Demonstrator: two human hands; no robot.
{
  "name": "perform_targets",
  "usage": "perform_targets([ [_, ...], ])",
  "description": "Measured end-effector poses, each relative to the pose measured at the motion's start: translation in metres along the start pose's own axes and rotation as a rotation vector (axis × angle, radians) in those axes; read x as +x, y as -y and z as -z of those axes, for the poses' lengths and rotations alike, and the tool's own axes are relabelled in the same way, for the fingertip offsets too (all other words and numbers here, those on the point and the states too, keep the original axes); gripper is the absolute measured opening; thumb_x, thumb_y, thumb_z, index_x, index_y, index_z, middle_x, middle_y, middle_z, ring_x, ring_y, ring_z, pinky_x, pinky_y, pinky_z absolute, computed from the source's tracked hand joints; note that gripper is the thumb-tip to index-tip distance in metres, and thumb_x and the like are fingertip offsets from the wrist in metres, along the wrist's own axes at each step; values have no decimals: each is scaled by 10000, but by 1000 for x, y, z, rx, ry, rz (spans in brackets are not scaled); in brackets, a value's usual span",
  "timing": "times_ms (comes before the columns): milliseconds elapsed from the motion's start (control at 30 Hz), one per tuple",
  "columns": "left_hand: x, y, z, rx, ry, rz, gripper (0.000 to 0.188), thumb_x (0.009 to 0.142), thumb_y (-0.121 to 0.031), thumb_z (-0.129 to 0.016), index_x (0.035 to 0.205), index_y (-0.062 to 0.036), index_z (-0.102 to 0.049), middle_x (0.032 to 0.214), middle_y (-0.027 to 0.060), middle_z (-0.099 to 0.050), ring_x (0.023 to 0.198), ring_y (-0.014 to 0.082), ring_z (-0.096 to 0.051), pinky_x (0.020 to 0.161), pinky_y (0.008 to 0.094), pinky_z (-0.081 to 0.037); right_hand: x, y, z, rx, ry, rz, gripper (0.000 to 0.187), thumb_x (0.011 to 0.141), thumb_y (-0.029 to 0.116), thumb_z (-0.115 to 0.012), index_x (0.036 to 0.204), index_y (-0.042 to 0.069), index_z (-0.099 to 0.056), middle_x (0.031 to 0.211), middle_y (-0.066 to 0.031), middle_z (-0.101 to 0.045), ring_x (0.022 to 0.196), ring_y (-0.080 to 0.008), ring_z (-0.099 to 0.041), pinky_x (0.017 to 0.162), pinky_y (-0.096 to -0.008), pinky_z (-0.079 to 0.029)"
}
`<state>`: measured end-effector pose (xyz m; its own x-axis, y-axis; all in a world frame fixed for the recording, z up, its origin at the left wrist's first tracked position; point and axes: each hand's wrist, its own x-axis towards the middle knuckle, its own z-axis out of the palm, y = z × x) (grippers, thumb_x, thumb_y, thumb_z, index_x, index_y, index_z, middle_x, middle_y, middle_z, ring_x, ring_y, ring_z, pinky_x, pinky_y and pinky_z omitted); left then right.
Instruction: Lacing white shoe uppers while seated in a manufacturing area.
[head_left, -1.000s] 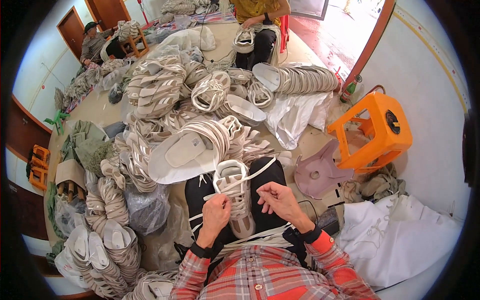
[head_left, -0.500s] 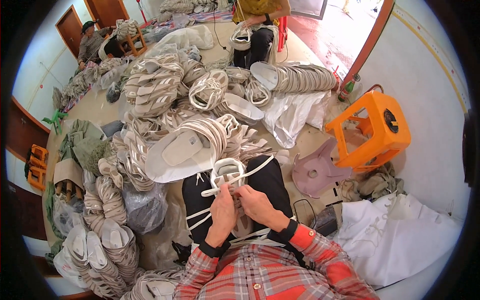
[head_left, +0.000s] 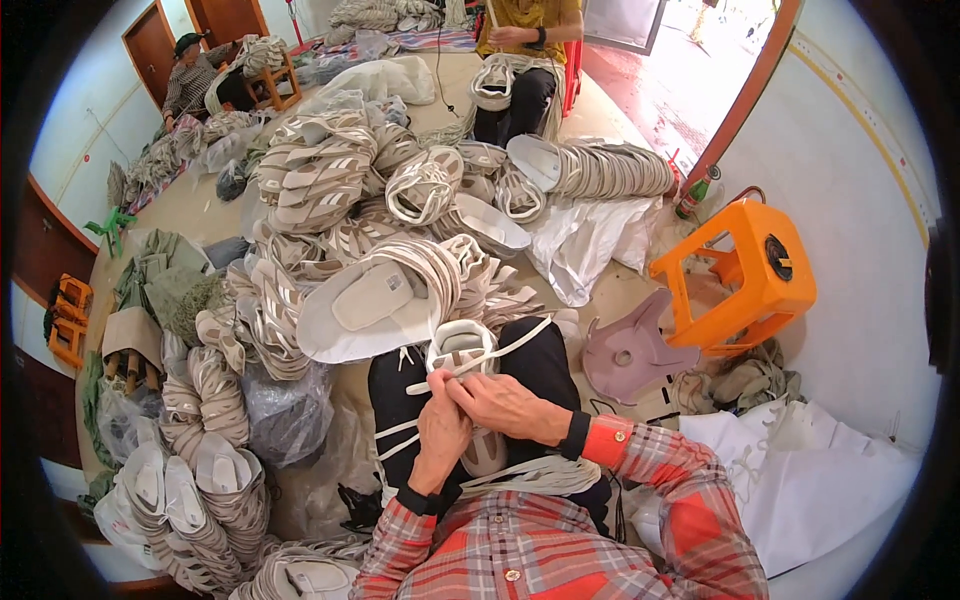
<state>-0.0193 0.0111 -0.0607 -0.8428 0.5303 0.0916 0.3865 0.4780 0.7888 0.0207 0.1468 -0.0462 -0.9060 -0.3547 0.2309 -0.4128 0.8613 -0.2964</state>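
Observation:
A beige-and-white shoe upper point(head_left: 485, 453) rests between my knees, its padded opening pointing away from me. A white shoelace point(head_left: 522, 340) crosses over it, one end sticking out to the upper right and the other to the left. My left hand point(head_left: 443, 432) is closed in a pinch at the lacing, by the lace's left part. Against it, my right hand point(head_left: 513, 408) is closed too, fingertips meeting the left ones on the lace. The exact grip between the fingertips is partly hidden. Loose white laces point(head_left: 540, 478) lie across my lap.
Just ahead stands a stack of shoe uppers point(head_left: 365, 300), with larger piles point(head_left: 310, 180) behind. More stacks point(head_left: 232, 480) are at the left. An orange stool point(head_left: 735, 270), a mauve plastic piece point(head_left: 630, 350) and white sheeting point(head_left: 790, 490) lie right. Two people sit farther off.
My right hand has shifted up and left, its fingers now meeting the left hand's fingertips over the lacing. The lace still crosses the shoe upper. The view has tilted slightly.

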Motion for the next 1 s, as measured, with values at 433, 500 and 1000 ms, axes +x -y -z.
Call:
perform_targets([
  [433, -8, -17, 27, 140, 38, 69, 253, 824, -106, -559, 1048, -16, -485, 795, 229, -616, 741, 422, -596, 623, 490, -460, -32, -3, 40, -137, 121, -219, 245, 772, 98, -545, 985, -8, -487, 763, -125, -548, 639, -279, -588, 585, -359, -473],
  [500, -15, -14, 46, 316, 150, -13, 135, 830, -142, -561, 883, -22, -593, 771, 182, -626, 747, 396, -604, 642, 461, -478, -79, -40, 60, -133, 59, -405, 217, 788, 101, -533, 980, 8, -490, 777, -129, -552, 674, -315, -579, 600, -378, -475],
  [1000, -16, -53, 100, -374, 651, -426, 89, 743, -152, -695, 774, -68, -686, 708, 44, -602, 707, 193, -539, 739, 312, -362, -19, -33, 31, 711, 486, -815, 222, 839, 212, -598, 839, -9, -584, 598, -118, -598, 539, -228, -627, 461, -341, -488],
])
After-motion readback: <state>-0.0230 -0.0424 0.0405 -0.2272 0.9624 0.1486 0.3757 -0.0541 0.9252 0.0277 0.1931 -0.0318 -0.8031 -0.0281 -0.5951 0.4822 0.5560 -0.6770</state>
